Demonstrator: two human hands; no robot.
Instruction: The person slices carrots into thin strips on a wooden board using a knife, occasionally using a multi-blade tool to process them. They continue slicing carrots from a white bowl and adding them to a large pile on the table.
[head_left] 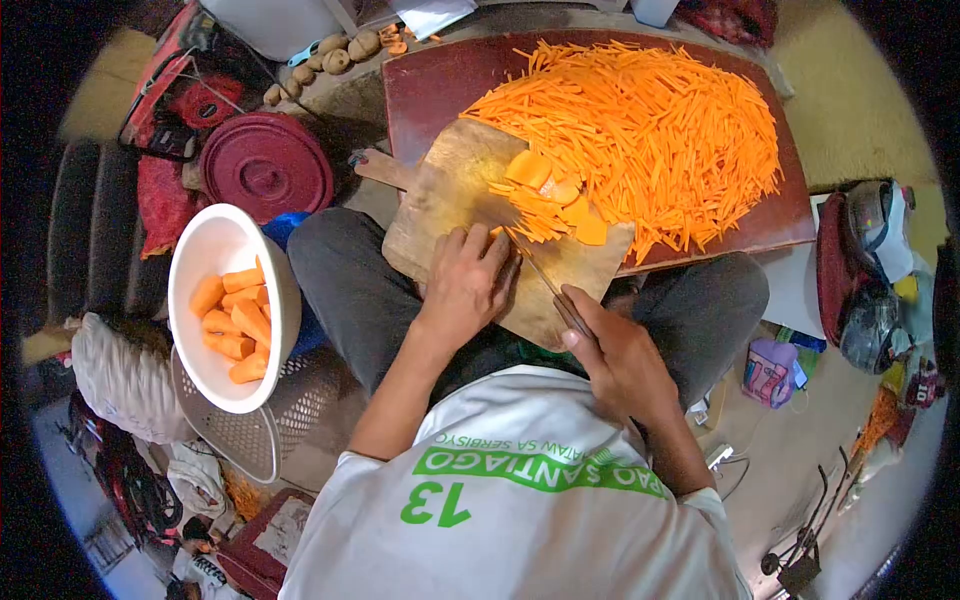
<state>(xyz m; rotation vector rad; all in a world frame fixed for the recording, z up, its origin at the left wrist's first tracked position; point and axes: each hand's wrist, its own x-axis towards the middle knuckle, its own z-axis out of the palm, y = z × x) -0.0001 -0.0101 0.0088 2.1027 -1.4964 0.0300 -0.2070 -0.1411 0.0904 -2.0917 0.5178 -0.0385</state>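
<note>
A wooden cutting board (445,195) rests across my lap, leaning on a dark red board (430,85). My left hand (465,285) presses down on a small carrot piece on the wooden board, fingers curled. My right hand (622,368) grips a knife (545,280) whose blade points toward the left hand's fingertips. Flat carrot slices (550,195) lie just beyond the blade. A large heap of thin carrot sticks (660,125) covers the red board.
A white bowl (195,260) holding carrot chunks (235,320) sits at my left on a white plastic basket (240,435). A maroon lid (265,165) and several brown round roots (335,55) lie beyond it. Bags and a helmet (870,270) crowd the right.
</note>
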